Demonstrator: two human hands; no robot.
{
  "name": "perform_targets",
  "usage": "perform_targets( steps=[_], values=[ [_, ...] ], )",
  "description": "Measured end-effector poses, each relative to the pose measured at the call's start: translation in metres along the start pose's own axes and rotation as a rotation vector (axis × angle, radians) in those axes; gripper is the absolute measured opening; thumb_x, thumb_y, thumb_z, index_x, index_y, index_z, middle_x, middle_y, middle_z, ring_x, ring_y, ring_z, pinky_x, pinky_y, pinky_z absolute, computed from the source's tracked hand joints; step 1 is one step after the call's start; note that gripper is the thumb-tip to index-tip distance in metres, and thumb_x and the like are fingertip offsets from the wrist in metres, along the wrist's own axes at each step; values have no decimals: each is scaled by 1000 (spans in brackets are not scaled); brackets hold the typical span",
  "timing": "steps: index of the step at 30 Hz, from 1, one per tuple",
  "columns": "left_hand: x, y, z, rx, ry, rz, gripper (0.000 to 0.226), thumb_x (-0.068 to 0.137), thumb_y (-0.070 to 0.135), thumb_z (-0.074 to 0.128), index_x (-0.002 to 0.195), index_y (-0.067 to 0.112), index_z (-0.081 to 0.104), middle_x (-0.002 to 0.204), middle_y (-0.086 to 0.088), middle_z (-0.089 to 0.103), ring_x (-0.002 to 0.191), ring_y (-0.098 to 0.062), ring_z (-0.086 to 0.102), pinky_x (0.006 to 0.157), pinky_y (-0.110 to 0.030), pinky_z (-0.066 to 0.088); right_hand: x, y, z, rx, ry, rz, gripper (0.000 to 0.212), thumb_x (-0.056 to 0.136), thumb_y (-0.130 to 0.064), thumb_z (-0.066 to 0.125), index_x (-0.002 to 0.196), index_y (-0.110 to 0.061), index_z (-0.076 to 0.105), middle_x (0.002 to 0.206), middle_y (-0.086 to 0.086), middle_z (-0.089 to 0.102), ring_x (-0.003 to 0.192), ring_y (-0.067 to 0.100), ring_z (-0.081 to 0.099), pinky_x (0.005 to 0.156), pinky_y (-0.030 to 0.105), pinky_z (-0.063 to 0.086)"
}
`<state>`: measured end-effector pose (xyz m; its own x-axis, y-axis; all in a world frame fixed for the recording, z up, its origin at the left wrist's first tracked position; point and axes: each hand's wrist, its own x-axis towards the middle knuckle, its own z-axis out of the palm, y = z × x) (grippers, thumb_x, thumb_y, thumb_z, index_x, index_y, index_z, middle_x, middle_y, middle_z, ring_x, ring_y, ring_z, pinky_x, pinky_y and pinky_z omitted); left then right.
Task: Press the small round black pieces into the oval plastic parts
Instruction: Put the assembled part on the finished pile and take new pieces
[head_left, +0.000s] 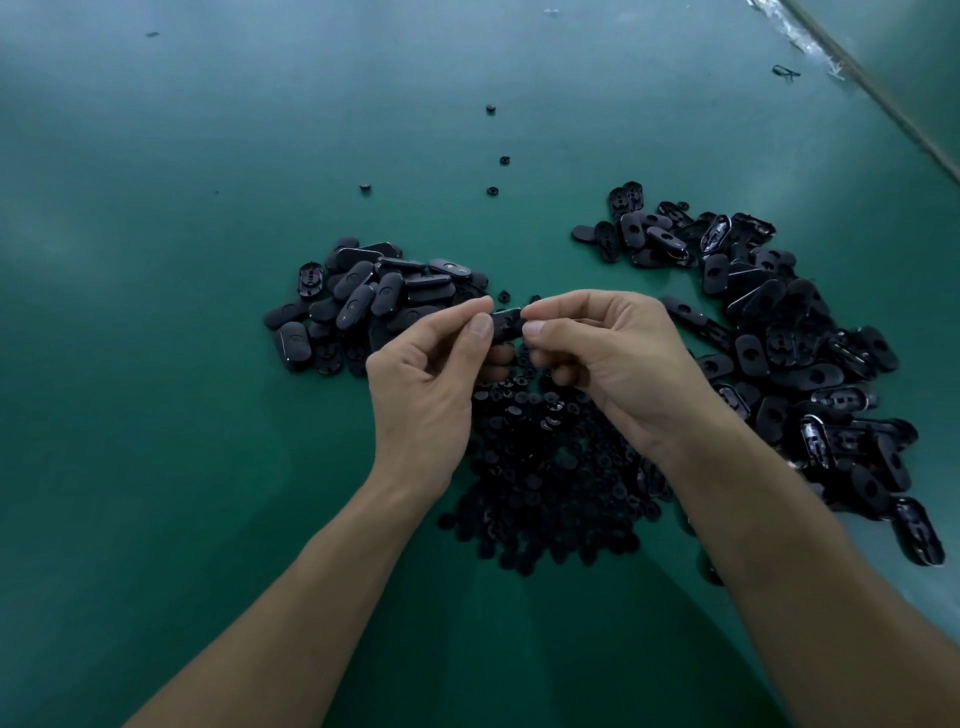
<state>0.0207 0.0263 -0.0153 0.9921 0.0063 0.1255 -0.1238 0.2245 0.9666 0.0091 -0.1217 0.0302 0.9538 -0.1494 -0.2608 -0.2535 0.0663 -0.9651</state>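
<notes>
Fingers pinching glossy oval part, seemingly plastic

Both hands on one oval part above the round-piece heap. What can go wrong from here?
1. The left hand and right hand pinch the oval part by its ends; it could slip into the heap of round pieces below, black on black.
2. The left pile and right pile of oval parts lie close; a careless set-down could mix them.
3. Stray round pieces lie loose on the green mat; more may roll away.
</notes>
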Motion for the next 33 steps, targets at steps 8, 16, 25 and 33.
perform_targets(
  steps=[8, 16, 25, 33],
  values=[
    [-2, -1, -1, 64, -39, 18, 17, 95, 13, 68, 103, 26, 76, 85, 0, 78, 74, -15, 73, 69, -23, 57, -3, -1, -1, -210, 51, -150, 10, 83, -5, 77, 83, -15, 78, 68, 3, 73, 60, 6, 64, 56, 12, 46],
    [-2, -1, -1, 51, -30, -6, 15, 96, 13, 68, 104, 22, 75, 86, 1, 78, 76, -13, 73, 70, -21, 57, -5, 0, 1, -333, 63, -210, 10, 84, -11, 78, 84, -20, 78, 73, -2, 75, 68, 10, 70, 72, 30, 59],
    [-2, 0, -1, 72, -34, 12, 12, 96, 11, 67, 104, 17, 75, 88, 3, 78, 80, -11, 74, 72, -20, 57, -5, 0, 4, -446, 95, -296, 8, 85, -12, 77, 87, -19, 77, 76, -6, 75, 72, 6, 71, 71, 28, 60],
    [-2, -1, -1, 103, -41, -5, 15, 94, 6, 67, 102, 16, 76, 87, -1, 78, 79, -14, 74, 75, -25, 59, -4, -2, 6, -487, 73, -298, 12, 84, -8, 77, 87, -19, 77, 77, -8, 75, 73, 3, 72, 74, 25, 59]
  ],
)
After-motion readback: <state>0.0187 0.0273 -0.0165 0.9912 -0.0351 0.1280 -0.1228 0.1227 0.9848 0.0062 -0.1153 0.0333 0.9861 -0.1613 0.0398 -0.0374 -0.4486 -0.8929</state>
